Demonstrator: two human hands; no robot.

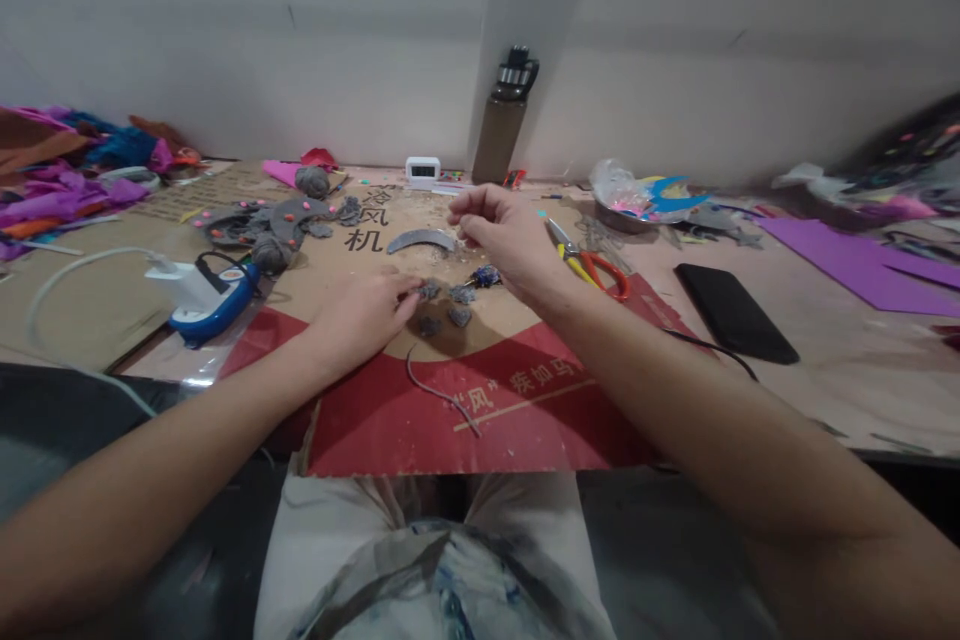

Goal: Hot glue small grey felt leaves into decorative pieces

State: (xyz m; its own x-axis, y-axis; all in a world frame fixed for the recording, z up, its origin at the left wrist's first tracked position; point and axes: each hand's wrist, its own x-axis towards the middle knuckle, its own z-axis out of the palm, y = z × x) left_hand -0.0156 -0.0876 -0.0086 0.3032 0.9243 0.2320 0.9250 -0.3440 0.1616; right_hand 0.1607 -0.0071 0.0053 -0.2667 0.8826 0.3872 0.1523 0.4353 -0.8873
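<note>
Stained garment [457, 590]; cardboard [375, 420] reading 冷风机; left hand [367, 313] and right hand [501, 232] curled near grey scraps [459, 316], grip unclear.

Across from me, a person stretches 2 bare arms [187, 450] forward, slanting in from either side. The left hand [367, 312] is low, palm down, fingers bent near the thumb. The right hand [504, 232] is raised and farther forward, its fingers curled toward the thumb.
</note>
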